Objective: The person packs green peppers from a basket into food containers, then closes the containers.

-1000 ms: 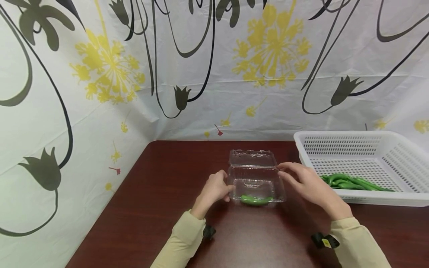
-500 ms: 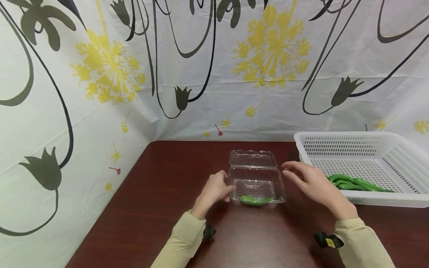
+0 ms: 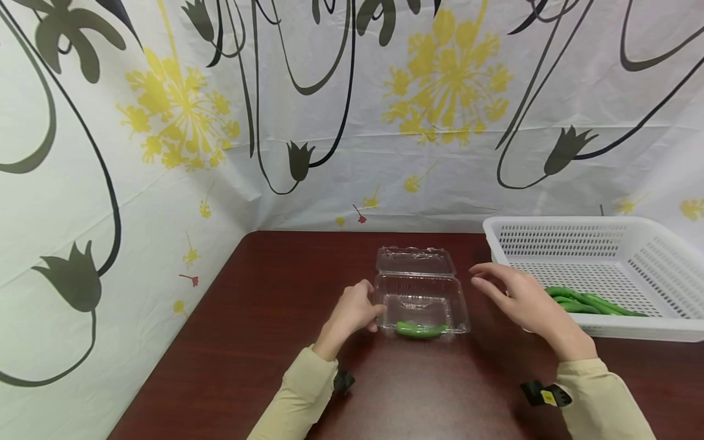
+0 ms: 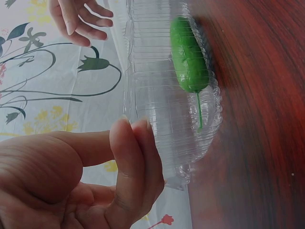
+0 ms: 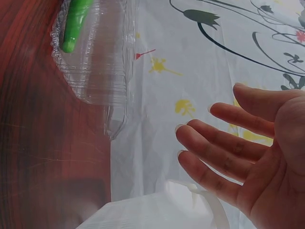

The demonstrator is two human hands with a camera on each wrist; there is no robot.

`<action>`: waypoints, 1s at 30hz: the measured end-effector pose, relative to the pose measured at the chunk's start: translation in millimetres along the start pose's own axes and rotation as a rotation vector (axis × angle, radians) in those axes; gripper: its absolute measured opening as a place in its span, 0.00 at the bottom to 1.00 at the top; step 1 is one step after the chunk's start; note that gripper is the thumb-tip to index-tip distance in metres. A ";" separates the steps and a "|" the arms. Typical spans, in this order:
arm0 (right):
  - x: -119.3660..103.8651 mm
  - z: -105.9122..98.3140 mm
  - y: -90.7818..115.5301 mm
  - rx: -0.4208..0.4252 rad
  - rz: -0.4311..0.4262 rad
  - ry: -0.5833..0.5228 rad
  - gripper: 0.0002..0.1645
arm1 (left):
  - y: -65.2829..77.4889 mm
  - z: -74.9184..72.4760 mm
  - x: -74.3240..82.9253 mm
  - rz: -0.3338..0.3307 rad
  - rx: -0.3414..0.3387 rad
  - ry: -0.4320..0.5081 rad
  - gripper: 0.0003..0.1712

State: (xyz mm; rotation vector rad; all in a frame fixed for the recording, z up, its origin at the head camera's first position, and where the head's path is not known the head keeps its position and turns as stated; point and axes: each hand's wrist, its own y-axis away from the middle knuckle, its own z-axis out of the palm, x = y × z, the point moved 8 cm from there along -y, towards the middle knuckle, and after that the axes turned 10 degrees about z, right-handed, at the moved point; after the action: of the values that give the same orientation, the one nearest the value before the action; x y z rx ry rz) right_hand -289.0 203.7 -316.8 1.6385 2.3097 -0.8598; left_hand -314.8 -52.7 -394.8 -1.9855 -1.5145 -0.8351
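A clear plastic clamshell container point(image 3: 415, 304) stands on the table with its lid point(image 3: 415, 261) folded back. Inside it, along the front wall, lies one green chili pepper point(image 3: 420, 330); its thin stem shows in the left wrist view. My left hand point(image 3: 352, 310) pinches the container's left rim between thumb and fingers. To the right of the container, apart from it, my right hand point(image 3: 519, 299) hovers with relaxed fingers. The right wrist view shows nothing in this hand point(image 5: 248, 152). More green chili peppers point(image 3: 591, 302) lie in a white basket, partly hidden behind the right hand and the basket's rim.
The white perforated basket point(image 3: 599, 330) stands at the right of the dark red-brown table point(image 3: 264, 360). A white sheet with printed flowers point(image 3: 330, 122) hangs behind and to the left of the table.
My right hand has left the container's right rim and moved right, toward the basket. The left hand keeps its pinch, and the container and the pepper in it stay in place.
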 end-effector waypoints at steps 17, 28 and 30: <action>9.4 -8.0 2.0 -0.028 0.048 -0.019 0.17 | 0.4 0.3 0.8 0.012 0.005 0.003 0.29; 12.4 -16.5 4.1 -0.006 0.056 -0.012 0.17 | 0.2 0.5 1.1 0.010 0.000 -0.001 0.29; 13.0 -18.1 4.1 -0.003 0.057 -0.014 0.17 | 0.2 0.4 1.4 0.013 0.002 -0.001 0.29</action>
State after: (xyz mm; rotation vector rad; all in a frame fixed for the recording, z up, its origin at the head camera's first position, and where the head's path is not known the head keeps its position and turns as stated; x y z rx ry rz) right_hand -286.9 225.0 -309.4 1.6831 2.2428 -0.8529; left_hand -314.3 -51.6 -394.1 -1.9926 -1.5004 -0.8278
